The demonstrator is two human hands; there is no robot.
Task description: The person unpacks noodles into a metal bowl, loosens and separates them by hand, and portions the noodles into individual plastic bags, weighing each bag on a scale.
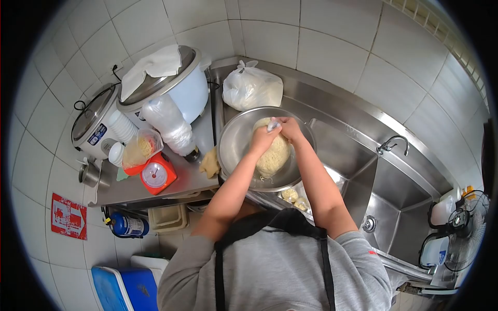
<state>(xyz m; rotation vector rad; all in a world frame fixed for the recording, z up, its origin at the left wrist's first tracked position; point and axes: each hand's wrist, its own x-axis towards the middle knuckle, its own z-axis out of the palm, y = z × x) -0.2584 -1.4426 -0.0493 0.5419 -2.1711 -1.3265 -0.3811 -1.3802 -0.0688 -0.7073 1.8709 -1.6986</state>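
Observation:
A wide metal bowl [234, 139] rests over the sink edge in front of me. Inside it sits a bulging clear plastic bag of pale noodles [273, 159], with a few strands showing at its lower end. My left hand [263, 139] is closed round the bag's gathered neck. Close beside it, my right hand [290, 129] also has its fingers closed on the bag's top. Whitish plastic shows between the two hands. Under the bowl's front rim, several small pale bundles [290, 195] lie in a light-coloured tray, partly hidden by the bowl and my right arm.
Behind the bowl stands a knotted white bag [252, 88]. To the left are a red scale [156, 175] carrying a bag of food, a large wrapped bottle [168, 123], a yellowish cloth [210, 163] and two rice cookers [187, 96]. A tap [394, 145] and sink basin [394, 202] lie right.

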